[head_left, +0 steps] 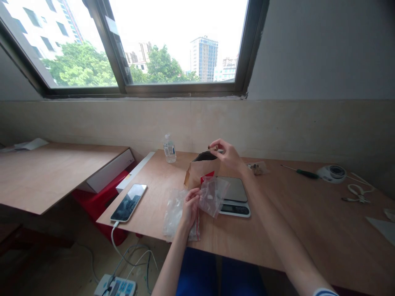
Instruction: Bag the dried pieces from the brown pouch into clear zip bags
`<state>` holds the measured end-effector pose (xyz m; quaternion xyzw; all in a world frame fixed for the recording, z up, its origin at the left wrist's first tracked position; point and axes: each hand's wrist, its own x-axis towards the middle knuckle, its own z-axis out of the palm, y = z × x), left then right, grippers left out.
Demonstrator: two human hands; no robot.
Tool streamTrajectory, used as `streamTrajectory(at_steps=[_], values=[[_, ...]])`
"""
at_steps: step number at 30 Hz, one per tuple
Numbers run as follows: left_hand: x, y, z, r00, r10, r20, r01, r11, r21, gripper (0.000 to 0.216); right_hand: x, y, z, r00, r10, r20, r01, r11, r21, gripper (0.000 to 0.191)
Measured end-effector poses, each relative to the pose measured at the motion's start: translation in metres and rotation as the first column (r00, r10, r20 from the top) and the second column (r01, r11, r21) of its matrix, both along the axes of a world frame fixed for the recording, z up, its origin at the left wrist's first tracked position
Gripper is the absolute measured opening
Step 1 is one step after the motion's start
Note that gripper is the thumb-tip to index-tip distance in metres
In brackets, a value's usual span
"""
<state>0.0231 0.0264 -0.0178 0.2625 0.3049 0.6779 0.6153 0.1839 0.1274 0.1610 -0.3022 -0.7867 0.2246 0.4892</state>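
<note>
My left hand (190, 206) pinches a small clear zip bag (213, 195) with a red seal strip, holding it up above the table edge. More clear bags (174, 213) lie under that hand. My right hand (226, 155) is raised over an open brown paper bag (200, 170), fingers pinched on something small and dark that I cannot make out. The paper bag stands just left of a flat digital scale (235, 196).
A phone (129, 202) on a charging cable lies at the table's left edge. A small water bottle (169, 149) stands by the wall. A screwdriver (300, 172), a tape roll (336, 172) and scissors (358, 193) lie at the right. A second table (46, 172) stands left.
</note>
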Motion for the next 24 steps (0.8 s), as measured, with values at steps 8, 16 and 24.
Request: streamTrajectory(at_steps=[8,16,24], values=[[-0.001,0.002,-0.003,1.0,0.003,0.001,-0.003,1.0,-0.003,0.029,-0.011,-0.011,0.0,0.989,0.085,-0.119,-0.087,0.996,-0.013,0.02],[-0.002,0.002,-0.002,1.0,0.013,0.002,-0.013,1.0,-0.008,0.03,-0.014,-0.01,-0.009,0.983,-0.049,0.175,0.03,0.993,0.113,0.014],[-0.002,0.0,-0.001,1.0,0.004,0.013,-0.004,1.0,-0.002,0.028,-0.003,-0.029,-0.027,0.876,-0.447,0.182,0.371,0.865,0.339,0.025]])
